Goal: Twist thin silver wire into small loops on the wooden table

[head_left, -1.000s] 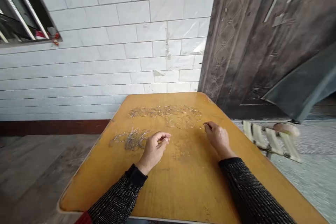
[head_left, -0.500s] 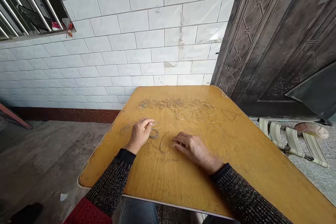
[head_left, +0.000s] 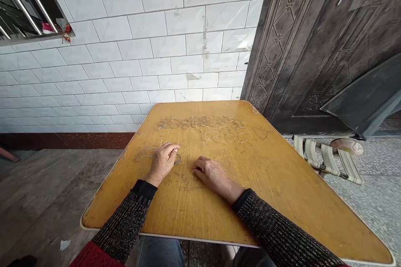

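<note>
My right hand (head_left: 213,175) rests low over the table with its fingers curled together on a thin curved piece of wire (head_left: 189,166), part of which the fingers cover. To its left, my left hand (head_left: 163,162) is closed in a pinch; what lies between the fingertips is too fine to make out. Partly hidden behind that hand is a small dark wire coil (head_left: 178,159). Loose thin wires (head_left: 144,153) spread on the table left of my left hand. Farther back, several bent wire loops (head_left: 194,122) lie in a row, with a few more loops (head_left: 229,137) in front of them.
The wooden table (head_left: 269,212) reaches toward a white tiled wall (head_left: 134,58). A lone bent wire (head_left: 261,132) lies at the right. Beyond the table's right edge stand a striped strap seat (head_left: 327,160) and a dark carved door (head_left: 291,50). A barred window (head_left: 28,4) is at upper left.
My right hand has moved left onto the curved wire, and its fingers have closed there. My left hand stays pinched near the coil. The whole view has shifted slightly.
</note>
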### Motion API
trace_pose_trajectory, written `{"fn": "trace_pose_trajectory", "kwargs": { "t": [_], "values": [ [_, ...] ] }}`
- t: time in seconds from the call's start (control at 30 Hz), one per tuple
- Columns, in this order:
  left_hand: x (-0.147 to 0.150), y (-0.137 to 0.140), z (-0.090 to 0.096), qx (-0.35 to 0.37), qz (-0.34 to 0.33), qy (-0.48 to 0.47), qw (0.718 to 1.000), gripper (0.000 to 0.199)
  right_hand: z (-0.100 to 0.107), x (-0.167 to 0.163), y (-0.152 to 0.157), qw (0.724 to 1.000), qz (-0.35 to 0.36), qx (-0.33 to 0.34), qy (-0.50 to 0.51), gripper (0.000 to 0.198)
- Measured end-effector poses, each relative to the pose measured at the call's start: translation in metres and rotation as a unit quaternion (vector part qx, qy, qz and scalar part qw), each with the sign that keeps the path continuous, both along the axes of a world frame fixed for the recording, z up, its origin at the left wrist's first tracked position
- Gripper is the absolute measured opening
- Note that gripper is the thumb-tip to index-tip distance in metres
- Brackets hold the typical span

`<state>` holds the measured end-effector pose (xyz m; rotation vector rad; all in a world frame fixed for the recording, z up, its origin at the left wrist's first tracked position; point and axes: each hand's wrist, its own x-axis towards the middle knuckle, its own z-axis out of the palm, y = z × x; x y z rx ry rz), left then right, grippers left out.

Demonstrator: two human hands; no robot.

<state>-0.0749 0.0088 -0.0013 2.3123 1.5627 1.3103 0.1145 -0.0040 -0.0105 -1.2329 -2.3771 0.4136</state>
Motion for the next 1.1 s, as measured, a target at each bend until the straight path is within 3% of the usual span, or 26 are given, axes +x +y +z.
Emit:
{"fn": "trace_pose_trajectory", "kwargs": {
  "t": [0.13, 0.27, 0.37, 0.5, 0.7, 0.97, 1.1],
  "values": [
    [0.025, -0.006, 0.014, -0.062, 0.020, -0.063, 0.996, 0.019, -0.002, 0.014, 0.010, 0.989, -0.080, -0.004, 0.126, 0.014],
    [0.064, -0.007, 0.025, -0.150, -0.098, -0.094, 0.979, 0.018, 0.003, 0.030, 0.016, 0.970, -0.183, 0.020, 0.158, 0.016],
    [0.085, -0.003, 0.019, -0.200, -0.151, -0.136, 0.958, 0.016, 0.008, 0.039, 0.016, 0.965, -0.211, 0.036, 0.152, 0.017],
    [0.090, 0.002, 0.003, -0.262, -0.161, -0.223, 0.925, 0.019, 0.007, 0.042, 0.018, 0.963, -0.184, 0.045, 0.190, 0.013],
    [0.084, 0.000, 0.000, -0.306, -0.155, -0.339, 0.876, 0.020, 0.002, 0.038, 0.022, 0.944, -0.130, -0.028, 0.303, 0.013],
    [0.081, 0.000, 0.001, -0.375, -0.172, -0.458, 0.787, 0.022, 0.008, 0.035, 0.017, 0.877, -0.099, -0.172, 0.438, 0.016],
    [0.078, 0.002, 0.001, -0.393, -0.179, -0.500, 0.751, 0.022, 0.011, 0.035, 0.018, 0.844, -0.096, -0.204, 0.487, 0.019]
  ]
}}
